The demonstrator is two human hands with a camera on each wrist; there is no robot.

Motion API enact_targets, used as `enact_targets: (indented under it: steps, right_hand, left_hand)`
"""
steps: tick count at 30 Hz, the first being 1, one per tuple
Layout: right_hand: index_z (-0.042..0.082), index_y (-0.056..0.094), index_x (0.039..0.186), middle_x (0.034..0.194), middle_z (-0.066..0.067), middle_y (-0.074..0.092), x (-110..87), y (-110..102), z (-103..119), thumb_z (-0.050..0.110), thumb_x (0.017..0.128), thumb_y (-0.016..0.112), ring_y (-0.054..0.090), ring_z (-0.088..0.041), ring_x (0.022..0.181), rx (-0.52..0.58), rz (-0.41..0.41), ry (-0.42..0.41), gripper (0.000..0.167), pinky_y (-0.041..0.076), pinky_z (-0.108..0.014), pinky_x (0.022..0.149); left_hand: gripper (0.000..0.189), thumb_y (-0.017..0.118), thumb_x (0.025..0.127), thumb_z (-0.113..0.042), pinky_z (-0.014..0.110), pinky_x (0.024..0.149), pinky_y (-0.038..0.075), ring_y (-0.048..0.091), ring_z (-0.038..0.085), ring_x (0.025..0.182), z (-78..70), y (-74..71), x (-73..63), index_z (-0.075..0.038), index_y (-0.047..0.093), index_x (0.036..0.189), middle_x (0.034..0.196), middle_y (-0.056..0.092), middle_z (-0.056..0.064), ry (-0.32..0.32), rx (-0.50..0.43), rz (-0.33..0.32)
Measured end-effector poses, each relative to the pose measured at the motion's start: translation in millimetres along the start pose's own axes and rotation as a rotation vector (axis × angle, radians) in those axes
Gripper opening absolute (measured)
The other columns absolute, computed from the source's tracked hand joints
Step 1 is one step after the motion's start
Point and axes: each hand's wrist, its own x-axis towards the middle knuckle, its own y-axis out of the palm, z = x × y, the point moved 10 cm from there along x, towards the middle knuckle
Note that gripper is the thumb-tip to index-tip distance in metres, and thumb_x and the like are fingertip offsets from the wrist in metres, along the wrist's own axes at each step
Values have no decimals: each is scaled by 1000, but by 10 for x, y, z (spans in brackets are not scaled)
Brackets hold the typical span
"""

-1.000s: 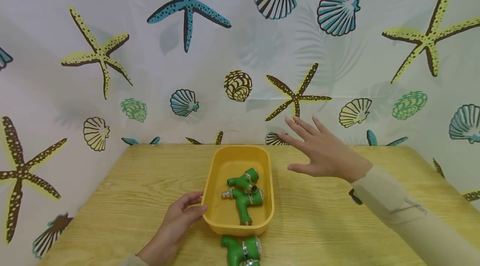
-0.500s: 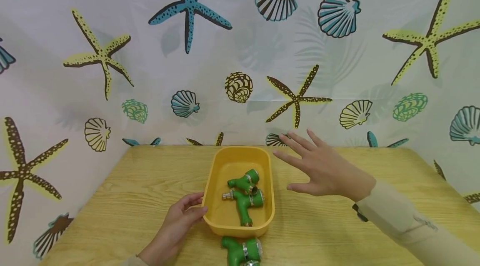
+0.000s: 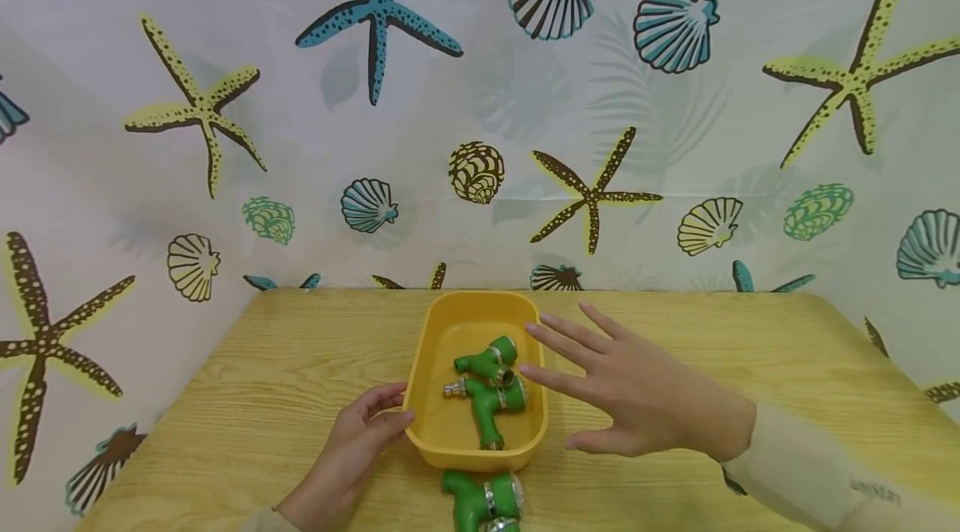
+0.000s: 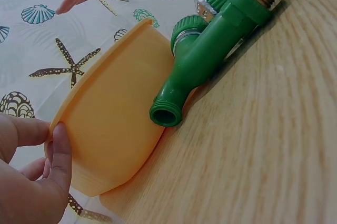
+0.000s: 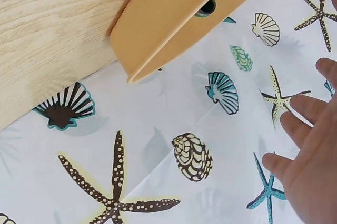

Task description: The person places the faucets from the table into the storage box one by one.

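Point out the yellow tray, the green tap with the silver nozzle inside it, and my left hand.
Yellow tray (image 3: 450, 425): head view, bare floor near its left wall.
Green tap (image 3: 485, 409): head view, middle of its body.
Left hand (image 3: 356, 439): head view, middle of the hand.

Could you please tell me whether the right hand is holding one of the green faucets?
No, the right hand is spread open and holds nothing.

My left hand (image 3: 352, 440) pinches with thumb (image 3: 388, 428) and fingers (image 3: 381, 394); on the head feed I see my right hand (image 3: 633, 394) hover, fingers straight and spread.
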Motion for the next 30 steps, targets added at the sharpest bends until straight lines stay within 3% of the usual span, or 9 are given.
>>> enact_targets:
  steps: [10, 13, 20, 25, 30]
  right_hand:
    - [17, 38, 149, 154, -16, 28, 51, -28, 321, 58, 94, 49, 28, -31, 140, 4, -2, -83, 70, 30, -58, 105]
    - [17, 38, 149, 154, -14, 29, 55, -33, 410, 58, 95, 47, 29, -29, 140, -7, 5, -110, 69, 34, -56, 104]
    - [20, 34, 151, 156, -10, 26, 54, 41, 646, 59, 97, 41, 24, -23, 142, 19, 78, -145, 67, 27, -45, 110]
    - [21, 29, 153, 156, -8, 26, 36, 115, 771, 56, 98, 41, 25, -19, 142, 9, 132, -174, 66, 32, -39, 109]
    - [22, 38, 149, 153, -4, 34, 40, 183, 843, 53, 100, 40, 32, -19, 139, -5, 148, -201, 57, 42, -36, 102]
  left_hand:
    - [45, 66, 88, -1, 29, 77, 52, 58, 21, 95, -15, 1, 8, 7, 51, 129, 117, 48, 15, 3, 13, -4]
    - [46, 66, 88, -1, 30, 77, 52, 57, 21, 95, -17, 1, 13, 7, 50, 130, 118, 47, 15, 7, 19, -1]
    - [46, 66, 88, 0, 31, 77, 53, 58, 20, 94, -9, -9, 11, 8, 50, 131, 117, 47, 14, 11, 15, -6]
    - [46, 66, 88, 0, 31, 77, 53, 57, 21, 95, -8, -10, 4, 8, 51, 130, 117, 48, 15, 8, 9, -13]
    - [46, 68, 87, -2, 30, 78, 52, 55, 21, 99, -10, -5, -5, 6, 52, 129, 118, 49, 15, -3, 10, -13]
